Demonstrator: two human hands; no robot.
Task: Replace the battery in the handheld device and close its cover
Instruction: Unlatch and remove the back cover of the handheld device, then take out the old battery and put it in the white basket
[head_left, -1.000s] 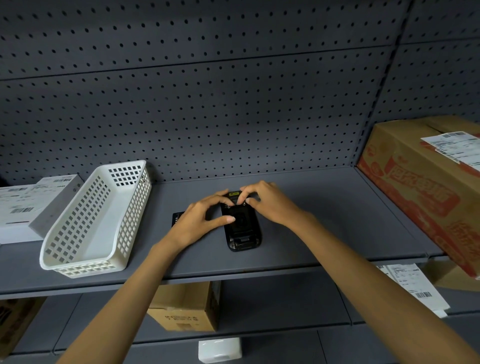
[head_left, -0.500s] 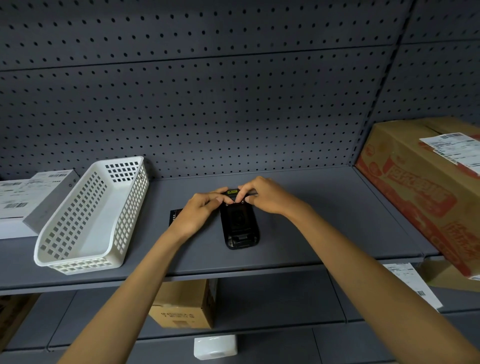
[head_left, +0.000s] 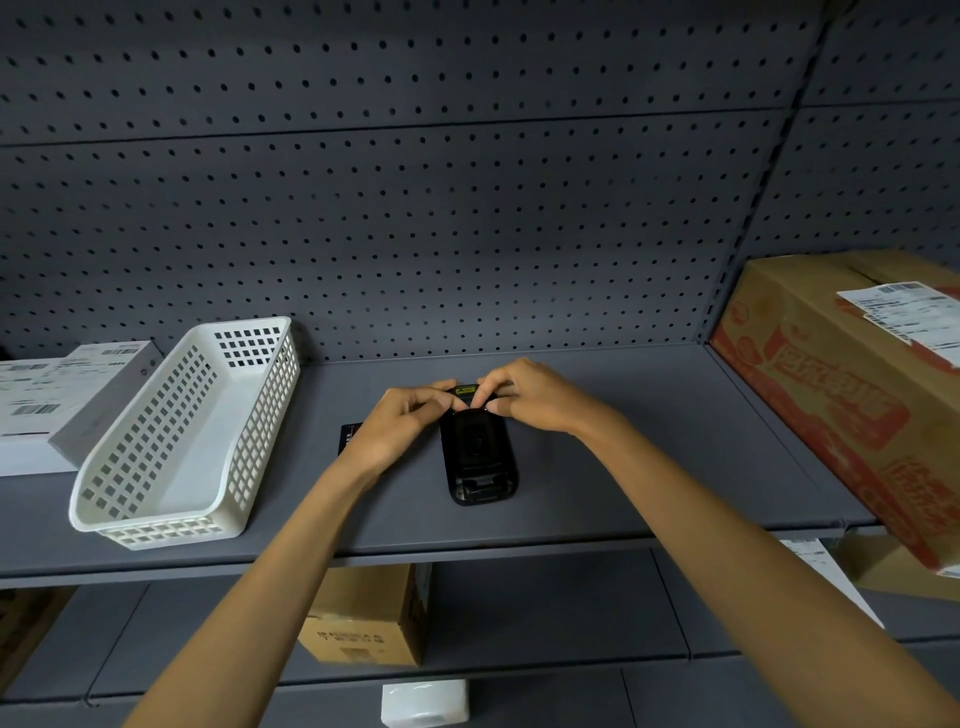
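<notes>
Grey pegboard across the back, grey shelf running the full width below it. Big printed carton on the right, tilted, a white label on its top face. White slotted basket on the left of the shelf, nothing visible inside. White boxes with barcode labels just beyond it, at the left edge. Lower shelf: small brown carton under the front edge, a white block lower still, more cartons at both far sides.

Centre of the shelf now: black device lying flat, long axis pointing away, well apart from basket and carton. Yellow label showing at its far end. Near end uncovered, free of both hands.

Left hand curled over the device's far left corner, fingers bent, tips pressed to the edge. Right hand mirroring it on the far right corner, thumb and forefinger pinched down at the top by the yellow label. Both hands closed onto the device's far end, fingertips nearly meeting over it. Device pinned to the shelf, not lifted.

Small flat black piece on the shelf, partly hidden beneath the left wrist; battery or cover, cannot tell which.
</notes>
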